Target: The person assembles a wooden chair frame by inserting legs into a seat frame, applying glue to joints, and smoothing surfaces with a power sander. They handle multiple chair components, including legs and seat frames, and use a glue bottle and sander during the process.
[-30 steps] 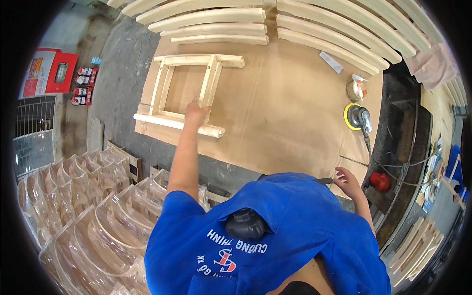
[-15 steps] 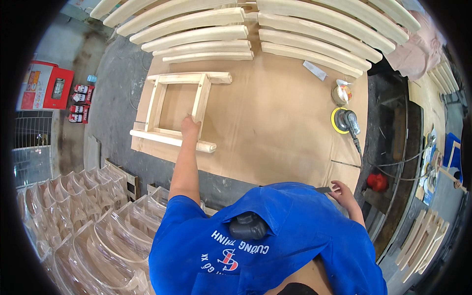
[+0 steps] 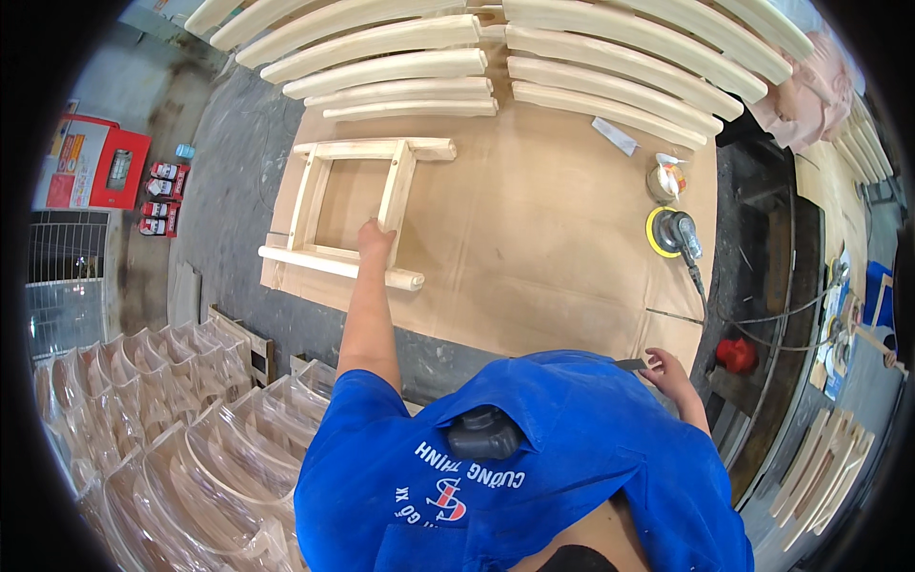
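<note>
A pale wooden frame (image 3: 398, 195) of two long rails and two crosspieces lies flat on the cardboard sheet (image 3: 534, 229). My left hand (image 3: 375, 240) is closed round the frame's right crosspiece, close to the near rail. Off to the right, beside my blue shirt, my right hand (image 3: 669, 374) pinches a thin dark flat piece (image 3: 631, 364) by its end. What that piece is made of is too small to tell. The right hand touches neither the frame nor the cardboard.
Curved wooden slats (image 3: 610, 71) line the far side. On the right lie a yellow-rimmed disc sander (image 3: 675, 234) with its hose, an open tin (image 3: 665, 181) and a white sheet (image 3: 615, 135). Plastic-wrapped curved parts (image 3: 219, 458) stand at lower left. Someone in pink (image 3: 820, 95) is far right.
The whole view has shifted slightly. My left hand keeps its hold on the crosspiece, and the frame lies where it was. The right hand still pinches the dark piece.
</note>
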{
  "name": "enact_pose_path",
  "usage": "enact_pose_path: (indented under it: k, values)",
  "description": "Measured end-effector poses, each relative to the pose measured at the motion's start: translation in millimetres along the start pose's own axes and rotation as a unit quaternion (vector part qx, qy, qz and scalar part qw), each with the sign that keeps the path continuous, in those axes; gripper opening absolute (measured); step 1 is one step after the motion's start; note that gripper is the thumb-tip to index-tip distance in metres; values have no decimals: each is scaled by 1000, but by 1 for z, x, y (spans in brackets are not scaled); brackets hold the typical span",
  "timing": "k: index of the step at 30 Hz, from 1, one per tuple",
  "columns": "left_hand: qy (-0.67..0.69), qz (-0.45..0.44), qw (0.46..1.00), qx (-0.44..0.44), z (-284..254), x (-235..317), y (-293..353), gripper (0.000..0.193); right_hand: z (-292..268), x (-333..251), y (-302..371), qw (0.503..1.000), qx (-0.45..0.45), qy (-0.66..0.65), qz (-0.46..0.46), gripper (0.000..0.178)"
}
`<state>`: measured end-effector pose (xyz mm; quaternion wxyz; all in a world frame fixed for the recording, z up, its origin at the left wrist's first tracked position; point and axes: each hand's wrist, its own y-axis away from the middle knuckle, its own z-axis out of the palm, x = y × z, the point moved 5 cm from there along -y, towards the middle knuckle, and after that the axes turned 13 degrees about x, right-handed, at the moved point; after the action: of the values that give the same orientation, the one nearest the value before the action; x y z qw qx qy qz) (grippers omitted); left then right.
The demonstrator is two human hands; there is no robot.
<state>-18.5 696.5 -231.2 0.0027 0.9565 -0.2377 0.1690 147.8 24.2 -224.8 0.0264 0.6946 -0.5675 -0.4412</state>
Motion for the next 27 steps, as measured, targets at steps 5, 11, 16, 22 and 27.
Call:
enact_pose_path:
  k: [5,11,16,22,27]
  values:
    - [-7,-20,1000,-6,3,0,-3,52,0,0,3,1000,-2,14,0,56]
    - [-52,-1,999,17,54,-51,-25,55,4,6,9,999,-4,47,2,57]
    - [339,-171,922,-74,89,-81,-25,54,16,12,20,997,1,75,29,62]
    - [10,45,998,-39,58,-61,-45,53,4,15,34,995,40,88,0,61]
    - [33,145,989,8,61,-42,-47,44,-10,47,47,996,47,73,26,61]
